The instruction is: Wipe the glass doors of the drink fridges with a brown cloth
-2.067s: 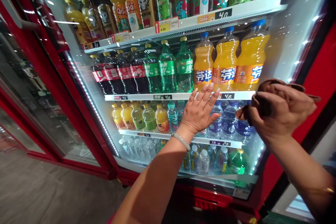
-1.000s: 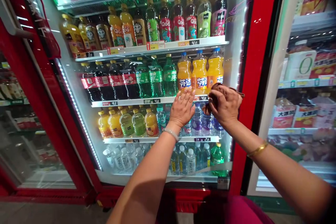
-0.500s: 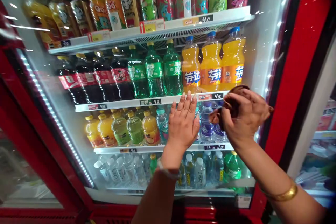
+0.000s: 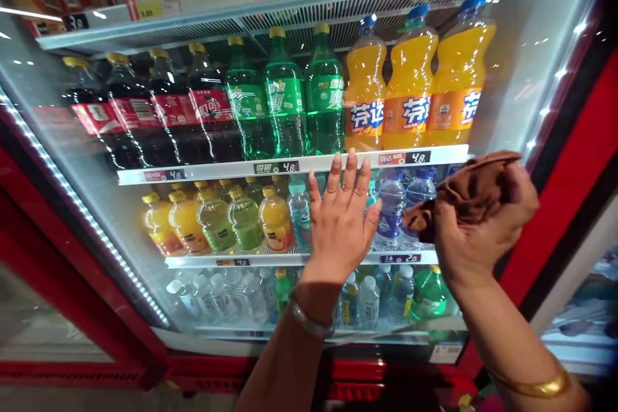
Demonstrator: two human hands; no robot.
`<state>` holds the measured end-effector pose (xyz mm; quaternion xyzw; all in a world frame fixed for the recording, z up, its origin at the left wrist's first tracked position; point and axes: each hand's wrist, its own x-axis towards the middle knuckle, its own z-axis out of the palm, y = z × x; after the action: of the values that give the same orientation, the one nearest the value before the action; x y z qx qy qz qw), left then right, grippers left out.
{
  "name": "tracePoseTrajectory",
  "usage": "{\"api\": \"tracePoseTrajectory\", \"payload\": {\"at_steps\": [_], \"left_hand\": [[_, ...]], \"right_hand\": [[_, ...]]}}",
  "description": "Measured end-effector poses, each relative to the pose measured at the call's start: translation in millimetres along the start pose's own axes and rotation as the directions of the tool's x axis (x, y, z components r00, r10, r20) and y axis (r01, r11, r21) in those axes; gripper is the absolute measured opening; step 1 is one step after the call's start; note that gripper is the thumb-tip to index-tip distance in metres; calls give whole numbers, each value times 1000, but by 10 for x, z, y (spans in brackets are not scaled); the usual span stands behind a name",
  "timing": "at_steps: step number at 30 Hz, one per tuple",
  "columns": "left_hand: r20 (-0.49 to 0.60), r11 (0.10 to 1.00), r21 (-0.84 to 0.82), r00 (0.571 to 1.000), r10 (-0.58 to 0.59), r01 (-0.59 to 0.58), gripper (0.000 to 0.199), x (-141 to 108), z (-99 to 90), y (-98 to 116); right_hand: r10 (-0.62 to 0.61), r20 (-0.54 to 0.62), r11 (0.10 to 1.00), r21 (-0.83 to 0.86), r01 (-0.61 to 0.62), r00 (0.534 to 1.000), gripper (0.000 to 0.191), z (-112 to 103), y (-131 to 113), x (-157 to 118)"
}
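Note:
My left hand is spread flat against the glass door of a drinks cooler, palm away from me, with nothing in it. A silver bangle circles that wrist. To its right, my right hand is closed around a crumpled brown cloth, whose loose end hangs left over the lower bottles. A gold bangle is on the right forearm. Behind the glass, between and above the hands, stand orange soda bottles and green bottles.
Dark cola bottles fill the middle shelf's left side. Small juice bottles and clear water bottles stand lower down. A red door frame borders the right side. White shelf edges carry price tags.
The view is closer to the shelves and the upper bottles have risen partly out of frame. My right hand has moved right with the cloth, which shows more. My left hand remains spread.

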<state>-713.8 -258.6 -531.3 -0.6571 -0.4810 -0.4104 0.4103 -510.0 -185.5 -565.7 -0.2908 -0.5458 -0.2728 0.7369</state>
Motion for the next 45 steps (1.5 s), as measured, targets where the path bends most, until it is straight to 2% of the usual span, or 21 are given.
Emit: {"api": "tracePoseTrajectory", "payload": {"at_steps": [2,4,6,8,11,14,17,19,21,23,25,27,29,30,33,35,37,40,41,43,45], "left_hand": [[-30,1000,4,999,-12,12,73,-46,36,23],[-34,1000,10,999,-16,17,74,-100,57,26],[-16,1000,18,1000,-11,12,74,-151,57,13],[11,1000,28,1000,-3,2,75,-192,45,-2],[51,1000,30,999,-9,8,77,-234,30,18],[83,997,23,994,-77,75,79,-271,37,122],[112,987,15,980,-162,162,82,-317,62,261],[124,981,7,973,-193,194,82,-353,82,326],[123,981,4,974,-191,192,81,-393,102,346],[118,985,9,978,-169,170,77,-437,124,327],[100,989,20,984,-146,145,72,-489,152,289],[69,993,26,991,-118,116,70,-546,188,250],[37,995,25,995,-94,93,71,-599,229,223],[24,996,24,996,-87,87,72,-620,249,216],[-16,996,41,996,-84,85,75,-649,304,219],[-26,995,64,996,-80,82,77,-644,327,233],[-21,993,84,997,-79,80,78,-630,337,248],[-6,992,94,997,-81,82,80,-616,332,258],[1,992,94,996,-84,84,80,-615,326,259],[23,992,93,995,-92,90,81,-619,312,260],[40,992,88,994,-100,96,81,-625,297,265]], "right_hand": [[14,2,1000,-6,-14,1000,78,131,-276,-18],[-135,60,991,17,134,989,65,204,-525,-127],[-277,116,959,91,267,954,52,192,-646,-278],[-371,161,923,170,345,914,46,112,-598,-392],[-458,216,884,216,416,862,46,-53,-269,-377],[-438,165,899,113,424,884,58,-171,128,-197],[-267,100,962,-20,271,958,69,-202,294,-80],[-117,81,992,-35,120,990,69,-180,201,-128],[-74,91,997,-24,77,993,65,-143,-7,-274],[-167,141,986,12,167,976,58,-114,-218,-454],[-313,194,949,93,300,930,50,-116,-309,-577],[-443,245,894,188,406,862,49,-154,-199,-577],[-493,252,867,217,448,833,57,-208,100,-465],[-484,240,873,200,445,842,64,-233,289,-388],[-282,46,958,67,279,958,91,-271,772,-209],[-154,-41,988,6,154,987,97,-266,840,-212],[-146,-28,989,-15,146,989,95,-245,660,-334],[-267,113,964,39,264,957,84,-212,184,-622],[-324,162,946,84,314,932,76,-207,61,-701],[-441,219,895,185,407,870,63,-210,-36,-771],[-468,284,879,245,408,837,58,-215,64,-702]]}}
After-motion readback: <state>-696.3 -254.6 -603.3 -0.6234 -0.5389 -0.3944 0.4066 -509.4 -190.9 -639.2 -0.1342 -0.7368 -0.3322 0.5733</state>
